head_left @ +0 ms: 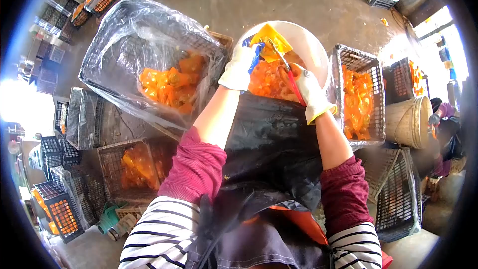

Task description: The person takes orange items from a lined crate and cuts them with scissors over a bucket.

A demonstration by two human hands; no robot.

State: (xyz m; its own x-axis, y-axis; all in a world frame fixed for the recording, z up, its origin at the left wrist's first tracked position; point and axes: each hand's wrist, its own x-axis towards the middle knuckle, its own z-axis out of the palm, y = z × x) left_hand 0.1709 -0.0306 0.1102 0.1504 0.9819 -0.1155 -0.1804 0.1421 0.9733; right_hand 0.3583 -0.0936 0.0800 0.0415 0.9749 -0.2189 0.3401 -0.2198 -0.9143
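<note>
My left hand (240, 67), in a white glove with a blue part at the fingers, grips a flat orange-yellow piece (275, 41) over a white tub (313, 45). My right hand (311, 92), in a white glove with a yellow cuff, is closed on a red-handled tool (295, 85). Its thin metal end meets the piece; whether it is a knife or scissors I cannot tell. Below both hands, wet orange pieces (269, 77) fill part of the tub. A black apron (271, 139) covers my lap, close against the tub.
Left of the tub stands a plastic-lined crate (149, 25) holding orange pieces. On the right are a black crate (379, 94) of orange pieces and a beige bucket (408, 122). More crates line both sides. A co-worker's gloved hand (434, 118) shows at far right.
</note>
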